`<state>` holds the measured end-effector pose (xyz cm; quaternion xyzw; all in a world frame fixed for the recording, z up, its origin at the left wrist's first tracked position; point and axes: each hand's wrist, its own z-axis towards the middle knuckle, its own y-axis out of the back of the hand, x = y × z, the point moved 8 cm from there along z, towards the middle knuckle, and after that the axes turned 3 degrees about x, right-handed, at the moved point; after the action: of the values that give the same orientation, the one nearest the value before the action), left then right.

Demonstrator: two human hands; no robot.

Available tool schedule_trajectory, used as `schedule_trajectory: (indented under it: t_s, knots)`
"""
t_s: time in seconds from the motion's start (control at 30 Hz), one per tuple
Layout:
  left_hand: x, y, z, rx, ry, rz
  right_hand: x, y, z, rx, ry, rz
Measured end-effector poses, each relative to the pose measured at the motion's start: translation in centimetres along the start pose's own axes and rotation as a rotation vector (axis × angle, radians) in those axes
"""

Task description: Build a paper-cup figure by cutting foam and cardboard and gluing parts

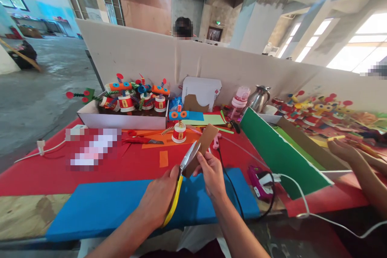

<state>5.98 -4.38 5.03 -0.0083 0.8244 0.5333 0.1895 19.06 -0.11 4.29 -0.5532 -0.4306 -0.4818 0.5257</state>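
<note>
My left hand (160,195) is wrapped round the yellow handles of a pair of scissors (175,199), whose metal blades lie against a strip of brown cardboard (208,137). Pinched between the fingers of my right hand (211,171) is that same cardboard strip, slanting up to the right. Just beyond it stands a small paper-cup figure (179,132) with a blue roll for a head and orange eyes. A small orange paper piece (163,159) lies on the red table cover (121,179). Blue board (115,205) lies under both hands.
A white box (123,121) of similar figures stands at the back left. Red scissors (142,140) lie before it. A pink glue gun (215,141), purple power socket (260,183) with cables, and green-sided box (281,153) are to the right. Another person's hands (347,153) show far right.
</note>
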Motion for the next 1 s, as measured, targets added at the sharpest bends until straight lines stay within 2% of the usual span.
schedule_trajectory:
  t_s: [0.4,0.73,0.83,1.0]
  knots:
    - [0.3,-0.2,-0.1,-0.004,0.019,-0.010,-0.1,-0.1,0.0,0.002,-0.023,0.067]
    - [0.8,-0.5,-0.2,-0.008,0.007,-0.006,-0.6,-0.5,-0.1,0.058,-0.061,0.072]
    - [0.9,-0.3,-0.5,0.024,0.023,0.024,0.0,0.0,0.2,0.082,-0.057,0.025]
    - [1.0,0.0,-0.8,0.045,0.019,0.043,1.3,1.2,1.0,0.020,0.001,0.033]
